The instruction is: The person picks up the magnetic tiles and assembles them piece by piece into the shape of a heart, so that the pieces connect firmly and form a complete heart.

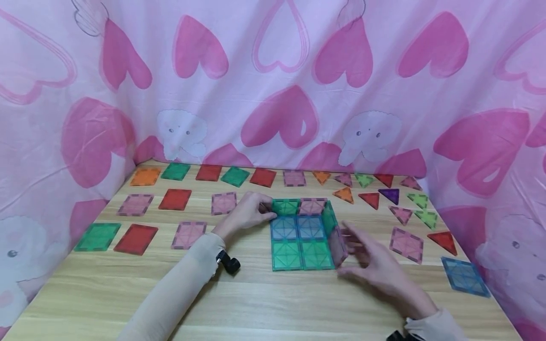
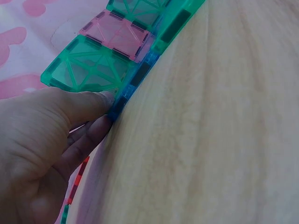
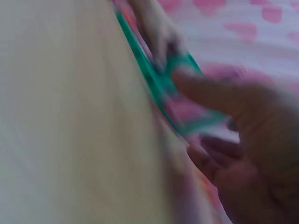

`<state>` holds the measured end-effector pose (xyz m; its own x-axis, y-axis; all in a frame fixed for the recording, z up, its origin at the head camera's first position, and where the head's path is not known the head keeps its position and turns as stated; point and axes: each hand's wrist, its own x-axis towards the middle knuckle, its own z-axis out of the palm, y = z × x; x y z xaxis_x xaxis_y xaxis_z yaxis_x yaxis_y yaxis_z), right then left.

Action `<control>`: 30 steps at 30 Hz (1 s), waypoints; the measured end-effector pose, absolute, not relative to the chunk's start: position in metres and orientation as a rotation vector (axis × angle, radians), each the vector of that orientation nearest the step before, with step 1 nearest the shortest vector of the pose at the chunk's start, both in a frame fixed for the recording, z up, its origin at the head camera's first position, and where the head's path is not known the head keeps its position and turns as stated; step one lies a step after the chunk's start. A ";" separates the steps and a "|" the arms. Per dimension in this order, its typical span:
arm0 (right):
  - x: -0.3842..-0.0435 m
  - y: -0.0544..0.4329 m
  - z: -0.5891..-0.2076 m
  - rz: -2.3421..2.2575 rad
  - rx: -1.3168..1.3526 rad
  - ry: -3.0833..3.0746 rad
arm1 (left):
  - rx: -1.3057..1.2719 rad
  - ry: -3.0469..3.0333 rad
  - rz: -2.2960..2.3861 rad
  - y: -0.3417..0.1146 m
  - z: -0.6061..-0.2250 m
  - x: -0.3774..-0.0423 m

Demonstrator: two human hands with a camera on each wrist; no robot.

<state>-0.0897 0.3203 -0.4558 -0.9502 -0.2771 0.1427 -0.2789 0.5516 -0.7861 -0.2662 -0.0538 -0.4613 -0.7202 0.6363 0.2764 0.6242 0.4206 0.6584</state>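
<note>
Where the base (image 1: 316, 255) lies flat: two blue tiles (image 1: 284, 228) far, two green tiles (image 1: 286, 255) near, on the table (image 1: 264, 303) between the hands.
Far side: a green panel (image 1: 286, 207) and a pink panel (image 1: 313, 207), upright.
Right wall (image 1: 338, 246): two upright panels.
Left hand (image 1: 249, 209): thumb and finger pinched on the green panel's left edge.
Right hand (image 1: 371, 258): fingers apart near the right wall; contact unclear.
Wall step: apparently steadying the panels.
Next move: probably calls for a loose pink square (image 1: 189, 235), aligned along the unwalled left side.
</note>
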 end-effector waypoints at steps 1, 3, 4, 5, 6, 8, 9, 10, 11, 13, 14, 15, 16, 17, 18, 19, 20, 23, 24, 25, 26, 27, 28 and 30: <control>-0.089 0.329 -0.450 1.353 0.465 -2.765 | 1.168 2.633 1.209 -0.054 -0.462 -0.266; -0.088 0.350 -0.439 1.266 0.390 -2.737 | 1.165 2.630 1.210 -0.053 -0.462 -0.266; -0.088 0.361 -0.434 1.211 0.335 -2.725 | 1.159 2.627 1.212 -0.053 -0.463 -0.266; -0.086 0.373 -0.429 1.172 0.269 -2.723 | 1.153 2.626 1.213 -0.053 -0.463 -0.266; -0.085 0.384 -0.425 1.131 0.213 -2.725 | 1.147 2.625 1.213 -0.053 -0.463 -0.266; -0.082 0.405 -0.420 1.031 0.122 -2.754 | 1.138 2.619 1.213 -0.053 -0.463 -0.265; -0.080 0.414 -0.419 0.982 0.086 -2.788 | 1.136 2.616 1.213 -0.053 -0.464 -0.265; -0.079 0.422 -0.418 0.930 0.052 -2.835 | 1.129 2.615 1.213 -0.053 -0.464 -0.265; -0.078 0.429 -0.418 0.871 0.027 -2.888 | 1.126 2.613 1.213 -0.053 -0.463 -0.265; -0.078 0.439 -0.419 0.743 0.018 -2.972 | 1.118 2.611 1.216 -0.054 -0.463 -0.265; -0.080 0.442 -0.420 0.701 0.019 -3.007 | 1.114 2.609 1.218 -0.054 -0.463 -0.265; -0.081 0.444 -0.421 0.675 0.028 -3.033 | 1.110 2.608 1.220 -0.054 -0.463 -0.265; -0.083 0.445 -0.421 0.646 0.038 -3.052 | 1.104 2.606 1.224 -0.054 -0.463 -0.265; -0.084 0.446 -0.422 0.618 0.041 -3.067 | 1.100 2.603 1.227 -0.054 -0.463 -0.265; -0.086 0.446 -0.423 0.598 0.058 -3.066 | 1.095 2.600 1.230 -0.054 -0.463 -0.265; -0.087 0.447 -0.424 0.586 0.066 -3.070 | 1.091 2.596 1.234 -0.055 -0.463 -0.265; -0.088 0.447 -0.426 0.582 0.073 -3.070 | 1.087 2.595 1.236 -0.055 -0.463 -0.265; -0.089 0.448 -0.429 0.573 0.102 -3.061 | 1.084 2.589 1.241 -0.055 -0.463 -0.265; -0.089 0.447 -0.430 0.584 0.109 -3.062 | 1.084 2.589 1.239 -0.055 -0.463 -0.265; -0.090 0.447 -0.430 0.594 0.107 -3.067 | 1.085 2.590 1.237 -0.055 -0.463 -0.265; -0.090 0.446 -0.431 0.605 0.111 -3.068 | 1.087 2.591 1.234 -0.055 -0.463 -0.265; -0.090 0.445 -0.431 0.618 0.109 -3.073 | 1.092 2.589 1.233 -0.055 -0.463 -0.265; -0.090 0.443 -0.432 0.635 0.113 -3.074 | 1.093 2.589 1.230 -0.056 -0.463 -0.265; -0.089 0.440 -0.431 0.668 0.114 -3.077 | 1.095 2.591 1.226 -0.056 -0.463 -0.266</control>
